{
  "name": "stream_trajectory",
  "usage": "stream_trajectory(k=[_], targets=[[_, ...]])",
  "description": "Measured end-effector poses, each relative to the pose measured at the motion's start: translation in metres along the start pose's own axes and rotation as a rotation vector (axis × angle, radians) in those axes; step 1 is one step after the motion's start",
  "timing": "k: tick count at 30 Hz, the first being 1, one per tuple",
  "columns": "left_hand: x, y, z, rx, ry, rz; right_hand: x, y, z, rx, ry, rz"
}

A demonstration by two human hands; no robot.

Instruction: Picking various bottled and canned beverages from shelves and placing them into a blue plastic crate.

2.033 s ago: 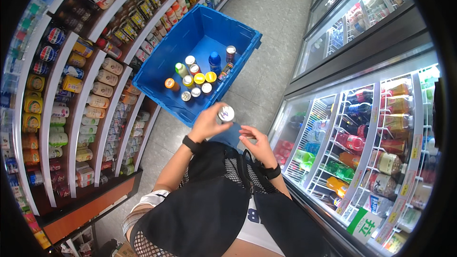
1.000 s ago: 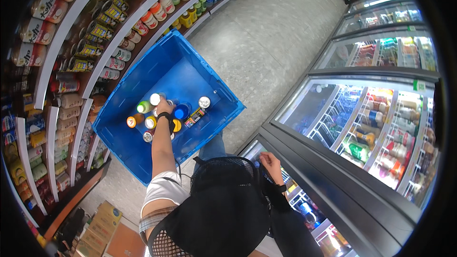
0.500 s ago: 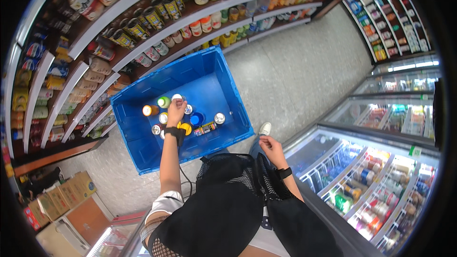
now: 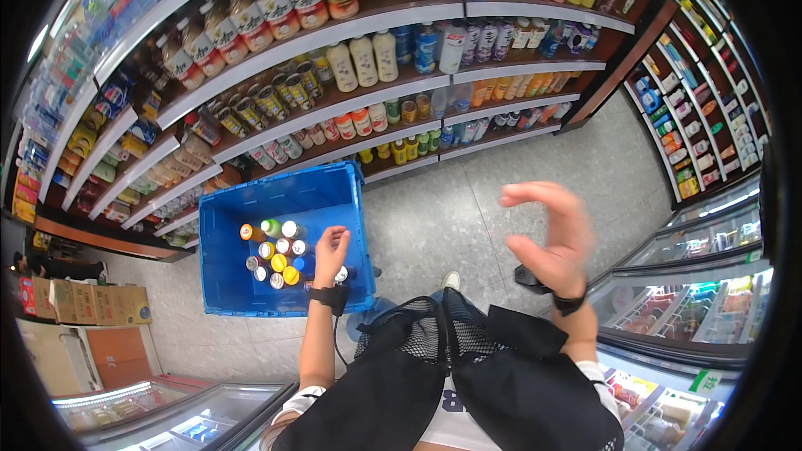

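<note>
A blue plastic crate stands on the floor ahead of me to the left. Inside it several bottles and cans are grouped upright, seen from above: an orange-capped bottle, a green-capped bottle, a white-capped one and two yellow-topped ones, among others. My left hand hovers over the crate's right part, beside the group, its fingers loosely bent with nothing visible in them. Raised over the floor to the right is my right hand, thumb and fingers wide apart in a C shape, slightly blurred and holding nothing.
Long shelves of bottled and canned drinks curve across the far side and the left. Glass-door fridges line the right. Cardboard boxes sit at the left. Grey tiled floor lies between crate and fridges.
My left hand has come off the bottles and moved right within the crate. My right hand has risen from beside my body and spread out. The view has tilted up toward the shelves.
</note>
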State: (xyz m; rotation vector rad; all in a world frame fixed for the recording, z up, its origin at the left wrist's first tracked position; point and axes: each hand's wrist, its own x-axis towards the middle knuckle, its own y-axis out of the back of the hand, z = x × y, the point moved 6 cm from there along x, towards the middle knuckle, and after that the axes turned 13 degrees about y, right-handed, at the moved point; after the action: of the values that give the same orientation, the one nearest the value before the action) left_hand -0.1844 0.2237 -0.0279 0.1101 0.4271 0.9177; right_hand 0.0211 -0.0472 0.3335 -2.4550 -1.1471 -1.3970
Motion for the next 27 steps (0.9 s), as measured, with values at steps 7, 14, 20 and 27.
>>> stream_trajectory(k=[7, 14, 20, 27], targets=[[-0.011, -0.067, 0.046, -0.023, -0.072, -0.044, 0.043, 0.122, -0.087, 0.143, 0.793, 0.198], [-0.023, -0.093, 0.060, 0.052, -0.080, -0.080, 0.054, 0.167, -0.080, 0.008, 0.881, 0.695], [-0.027, -0.048, 0.030, 0.127, 0.041, 0.012, 0.041, 0.204, -0.056, 0.347, 0.836, 0.514], [0.077, -0.056, 0.109, 0.146, -0.111, 0.065, 0.123, 0.149, 0.002, 0.123, 1.045, 0.351]])
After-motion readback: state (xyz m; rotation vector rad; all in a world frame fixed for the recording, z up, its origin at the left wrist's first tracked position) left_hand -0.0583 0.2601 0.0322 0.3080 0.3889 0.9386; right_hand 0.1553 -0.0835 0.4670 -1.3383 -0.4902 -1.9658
